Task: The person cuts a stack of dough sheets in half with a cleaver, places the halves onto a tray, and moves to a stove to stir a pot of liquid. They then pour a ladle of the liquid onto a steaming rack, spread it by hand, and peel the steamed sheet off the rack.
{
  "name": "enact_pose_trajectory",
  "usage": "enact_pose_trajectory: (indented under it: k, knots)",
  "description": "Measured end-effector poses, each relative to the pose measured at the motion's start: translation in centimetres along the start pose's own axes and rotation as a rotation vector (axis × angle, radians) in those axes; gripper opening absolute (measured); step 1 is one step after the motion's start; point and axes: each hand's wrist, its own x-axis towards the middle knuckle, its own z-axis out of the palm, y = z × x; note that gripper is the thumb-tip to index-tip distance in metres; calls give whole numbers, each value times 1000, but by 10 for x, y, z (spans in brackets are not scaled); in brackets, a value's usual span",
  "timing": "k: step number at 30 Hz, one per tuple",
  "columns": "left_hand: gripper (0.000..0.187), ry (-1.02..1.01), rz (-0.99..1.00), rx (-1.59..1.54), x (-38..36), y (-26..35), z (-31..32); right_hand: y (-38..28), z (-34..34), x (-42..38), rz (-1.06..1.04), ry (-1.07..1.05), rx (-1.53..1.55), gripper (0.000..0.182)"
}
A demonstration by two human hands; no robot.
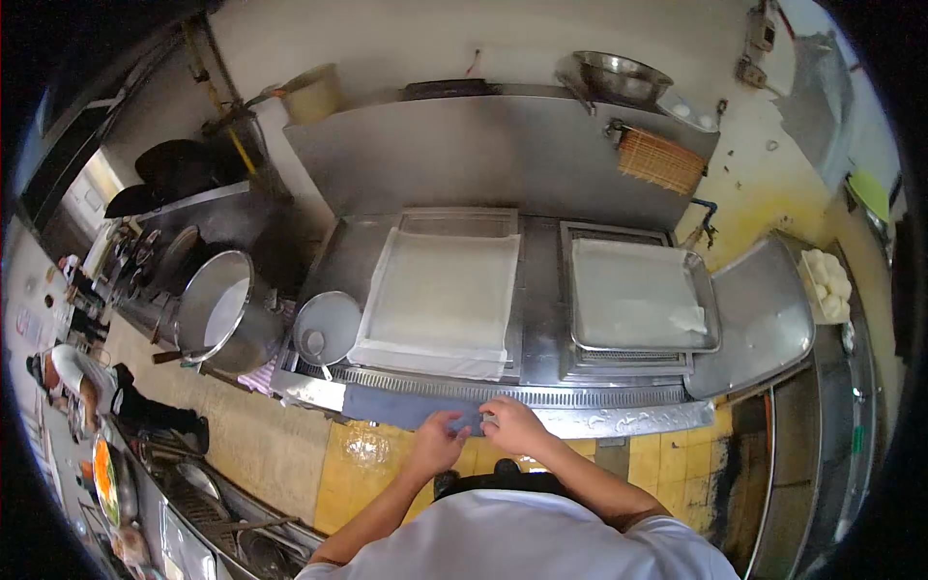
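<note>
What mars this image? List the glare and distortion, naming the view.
Head view: wide-angle distortion tilts things near the edges, including the person at far left; corners are black; glare whitens the yellow floor beside the left hand; reflections streak the counter's front ledge.

Was a plain blue-grey cloth (387, 407), dull in finish, laid out in a long, narrow band. Lay crosswise just ahead of the left hand (440, 443), with most of its length reaching out to that hand's left. Continued behind the left hand into the gap between the two, ending near the right hand (514, 425). Looked fairly flat along the left stretch. Was too hidden near the hands to tell whether gripped or merely touched.
</note>
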Motion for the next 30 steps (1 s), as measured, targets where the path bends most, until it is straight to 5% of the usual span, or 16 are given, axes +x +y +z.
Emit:
enact_pose_trajectory:
  k: [8,20,24,30]
  knots:
    - [35,-64,107,-35,23,12,-5,0,6,3,111,32,-33,32]
    - [38,-88,17,-54,48,31,33,43,-54,-4,230,115,-36,34]
    - [40,-86,44,-17,71,49,40,113,-78,23,238,393,-315,44]
    - [41,-40,102,8,118,39,55,144,-123,65,675,195,-444,59]
